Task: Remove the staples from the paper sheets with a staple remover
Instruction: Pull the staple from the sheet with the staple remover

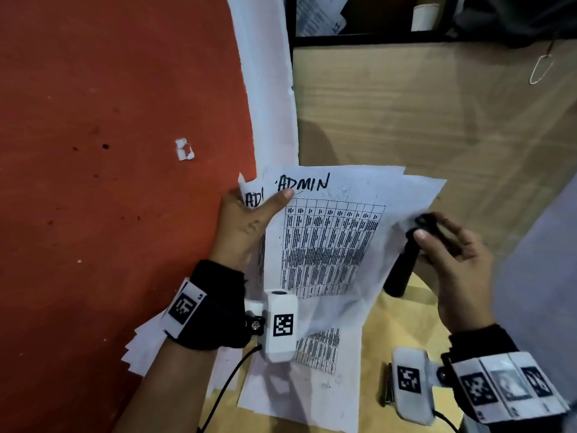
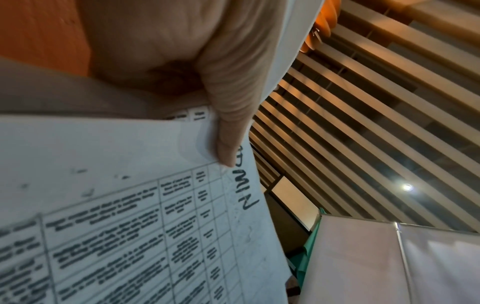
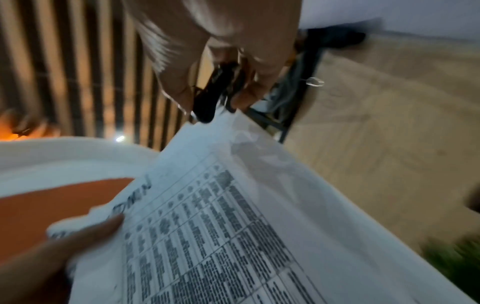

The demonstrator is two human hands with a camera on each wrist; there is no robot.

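Observation:
A set of white paper sheets (image 1: 327, 239) printed with a table and hand-lettered "ADMIN" is held up over the table. My left hand (image 1: 259, 207) pinches their top left corner, where one sheet curls back, thumb (image 2: 228, 133) on the front and fingers behind. At the sheets' right edge my right hand (image 1: 432, 229) grips a black staple remover (image 1: 424, 220), its tip touching the paper's top right corner (image 3: 223, 119) in the right wrist view. No staple can be made out.
More printed sheets (image 1: 312, 385) lie on the wooden table (image 1: 406, 326) under my wrists. A black cylinder (image 1: 402, 270) stands beneath the right edge of the held sheets. A stapler (image 1: 388, 385) lies near my right wrist. Orange wall at left, wooden panel (image 1: 437, 120) behind.

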